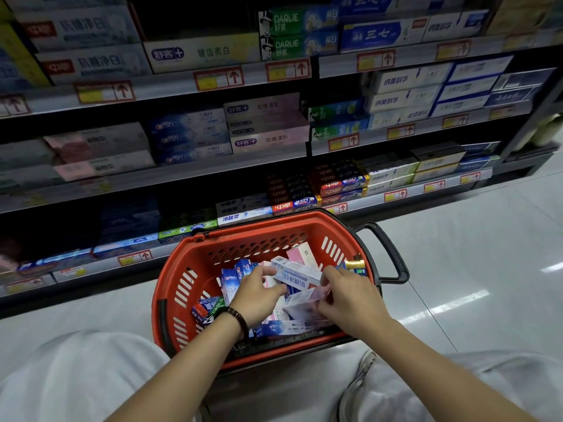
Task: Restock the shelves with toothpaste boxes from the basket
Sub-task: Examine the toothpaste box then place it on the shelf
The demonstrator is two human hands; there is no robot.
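Toothpaste boxes (230,284): loose heap, mixed brands, lying in the red basket (249,248) on the floor before the shelves (182,175).
Left hand (257,295): fingers and thumb curled, pinching one end of a white box (297,277) with blue lettering.
Right hand (350,301): fingers curled on the end of a pale pink box (303,303) just beneath.
Risk: two boxes lifted from a tangled pile may slip or drag neighbours over the rim.
Further risk: many similar facings, so misplacement seems likely.
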